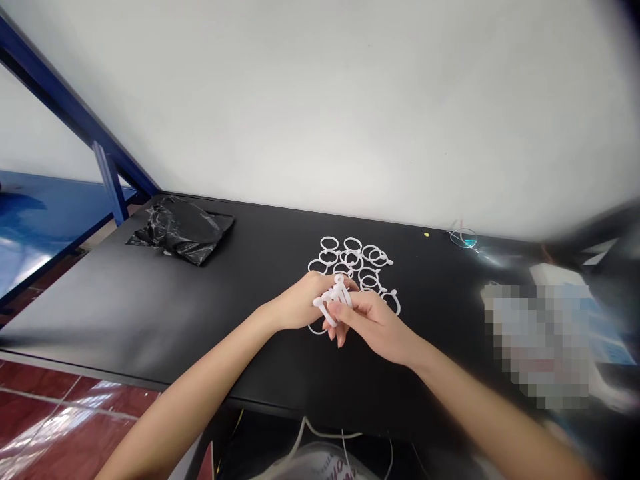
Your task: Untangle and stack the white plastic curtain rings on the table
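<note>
A small bunch of white plastic curtain rings (341, 291), each with a small eyelet, is gathered between my two hands just above the black table. My right hand (377, 327) pinches the bunch, its thumb lying across the front of the rings. From the other side, my left hand (305, 299) closes around the same bunch; its fingers are partly hidden behind the rings and my right hand. Behind both hands lies a loose spread of similar white rings (369, 273), several overlapping, and a few are partly covered by my hands.
A crumpled black plastic bag (185, 230) lies at the table's back left. Eyeglasses (463, 238) rest near the wall, beside a tiny yellow bit (427, 235). A blurred-out item (540, 347) sits at right. The black table (165, 320) ends at a front edge above red floor tiles.
</note>
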Demonstrator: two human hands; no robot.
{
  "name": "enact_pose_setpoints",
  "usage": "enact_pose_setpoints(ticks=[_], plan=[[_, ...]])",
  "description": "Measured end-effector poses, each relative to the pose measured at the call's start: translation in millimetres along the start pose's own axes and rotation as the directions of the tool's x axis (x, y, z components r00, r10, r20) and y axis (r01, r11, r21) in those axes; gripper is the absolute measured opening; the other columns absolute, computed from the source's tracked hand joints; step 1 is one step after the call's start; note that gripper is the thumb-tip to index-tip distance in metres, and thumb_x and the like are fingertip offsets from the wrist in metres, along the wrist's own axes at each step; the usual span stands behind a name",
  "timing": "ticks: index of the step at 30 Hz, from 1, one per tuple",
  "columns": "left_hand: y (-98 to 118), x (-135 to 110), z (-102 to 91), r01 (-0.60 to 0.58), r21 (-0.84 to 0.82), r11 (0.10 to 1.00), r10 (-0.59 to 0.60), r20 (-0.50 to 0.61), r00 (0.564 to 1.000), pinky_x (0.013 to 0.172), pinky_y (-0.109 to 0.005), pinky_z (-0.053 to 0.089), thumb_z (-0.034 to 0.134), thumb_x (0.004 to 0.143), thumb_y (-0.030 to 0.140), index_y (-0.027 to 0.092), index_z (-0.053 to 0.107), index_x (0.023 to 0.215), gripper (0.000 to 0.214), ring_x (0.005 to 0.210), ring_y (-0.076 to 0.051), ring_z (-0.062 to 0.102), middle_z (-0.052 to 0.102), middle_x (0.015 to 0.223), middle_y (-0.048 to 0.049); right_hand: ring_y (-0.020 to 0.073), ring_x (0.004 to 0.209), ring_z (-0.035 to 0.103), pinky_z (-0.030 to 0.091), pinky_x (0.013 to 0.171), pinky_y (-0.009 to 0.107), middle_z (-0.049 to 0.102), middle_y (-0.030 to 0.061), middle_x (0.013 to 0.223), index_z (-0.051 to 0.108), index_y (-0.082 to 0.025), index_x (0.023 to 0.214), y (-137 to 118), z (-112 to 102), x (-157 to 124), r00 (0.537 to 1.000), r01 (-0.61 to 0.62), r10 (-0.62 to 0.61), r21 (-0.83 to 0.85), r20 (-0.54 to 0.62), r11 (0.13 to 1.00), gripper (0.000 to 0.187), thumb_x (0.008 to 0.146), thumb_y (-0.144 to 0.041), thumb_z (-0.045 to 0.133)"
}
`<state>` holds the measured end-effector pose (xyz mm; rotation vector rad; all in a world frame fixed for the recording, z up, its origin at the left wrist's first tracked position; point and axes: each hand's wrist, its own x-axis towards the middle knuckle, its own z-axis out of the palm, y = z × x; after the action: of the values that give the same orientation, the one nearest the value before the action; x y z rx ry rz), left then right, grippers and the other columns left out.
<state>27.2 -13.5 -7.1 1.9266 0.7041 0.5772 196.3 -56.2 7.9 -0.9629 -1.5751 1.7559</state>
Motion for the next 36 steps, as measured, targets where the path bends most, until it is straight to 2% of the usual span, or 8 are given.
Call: enact_pose_setpoints(ticks=[5,11,16,21,25,28,31,36], plan=[[5.7,-1.7,4.6,-0.028,-0.092,0.995,0.023,-0.056,0.998,0.056,-0.018,0.045,0.051,0.086,0.016,0.015,0.068,0.112,0.031,0.056,-0.009,0.058,0.069,0.074,-0.0009,0.0115,0.050,0.056,0.046,0.049,0.025,0.059,0.0006,0.057,0.064,-0.018,0.064,5.6,10.4,-11.9,0.977,0.167,-0.177,-0.090,-0.116,0.982,0.046,0.097,-0.044,0.047],[6.8,-4.1,12.8,0.051,-0.313,0.948,-0.102,-0.147,0.984,0.044,-0.018,0.038,0.049,0.095,0.039,0.015,0.070,0.104,0.033,0.047,-0.008,0.051,0.063,0.063,-0.0015,0.0132,0.057,0.061,0.050,0.057,0.027,0.062,0.0008,0.061,0.066,-0.019,0.072,5.2,9.9,-22.2,0.925,0.362,-0.380,-0.297,-0.004,0.884,0.037,0.099,-0.032,0.044],[6.6,-3.7,10.7,0.097,-0.325,0.941,-0.102,0.002,0.995,0.045,-0.019,0.039,0.051,0.089,0.029,0.012,0.069,0.093,0.025,0.045,-0.008,0.049,0.059,0.058,0.0006,0.0140,0.057,0.062,0.053,0.060,0.030,0.062,0.0007,0.059,0.065,-0.019,0.072,7.9,11.1,-22.1,0.958,0.270,-0.283,-0.196,-0.042,0.943,0.036,0.099,-0.033,0.045],[0.5,-11.1,-40.3,0.200,0.155,0.968,-0.185,-0.106,0.977,0.051,-0.018,0.038,0.048,0.071,0.011,0.014,0.059,0.068,0.012,0.052,-0.009,0.052,0.059,0.058,0.0019,0.0184,0.074,0.069,0.054,0.055,0.028,0.071,0.0060,0.087,0.063,-0.022,0.117,12.6,-6.5,-20.4,0.947,0.112,-0.119,-0.041,-0.300,0.993,0.032,0.091,-0.040,0.059],[-23.6,-26.4,-94.7,0.456,0.399,0.796,-0.441,-0.133,0.887,0.047,-0.019,0.035,0.043,0.074,0.017,0.017,0.051,0.061,0.015,0.044,-0.012,0.052,0.053,0.046,0.0023,0.0157,0.071,0.067,0.055,0.055,0.028,0.067,0.0100,0.116,0.067,-0.022,0.103,14.6,-38.3,-24.6,0.835,0.070,-0.116,-0.105,-0.538,0.992,0.026,0.088,-0.042,0.062],[-39.3,-33.9,-116.3,0.536,0.434,0.724,-0.500,-0.206,0.841,0.047,-0.021,0.036,0.048,0.077,0.028,0.019,0.053,0.071,0.012,0.046,-0.015,0.054,0.055,0.050,0.0020,0.0148,0.068,0.065,0.055,0.055,0.028,0.069,0.0101,0.109,0.067,-0.020,0.100,17.2,-57.5,-25.6,0.808,0.049,-0.113,-0.125,-0.578,0.991,0.028,0.086,-0.044,0.063],[-42.6,-38.8,-124.3,0.590,0.390,0.707,-0.566,-0.187,0.803,0.049,-0.023,0.040,0.053,0.080,0.043,0.019,0.055,0.101,0.033,0.049,-0.016,0.056,0.060,0.059,0.0024,0.0147,0.068,0.065,0.055,0.055,0.028,0.069,0.0103,0.108,0.068,-0.019,0.098,19.9,-68.6,-23.9,0.803,0.026,-0.127,-0.178,-0.582,0.984,0.029,0.086,-0.045,0.063],[-33.7,-57.2,-135.1,0.612,0.319,0.723,-0.580,-0.201,0.789,0.056,-0.024,0.045,0.059,0.077,0.056,0.020,0.044,0.129,0.065,0.063,-0.018,0.061,0.066,0.076,-0.0003,0.0177,0.069,0.066,0.054,0.058,0.030,0.070,0.0070,0.089,0.068,-0.019,0.098,18.2,-69.2,-23.3,0.850,-0.053,-0.137,-0.341,-0.508,0.938,0.028,0.087,-0.044,0.062]])
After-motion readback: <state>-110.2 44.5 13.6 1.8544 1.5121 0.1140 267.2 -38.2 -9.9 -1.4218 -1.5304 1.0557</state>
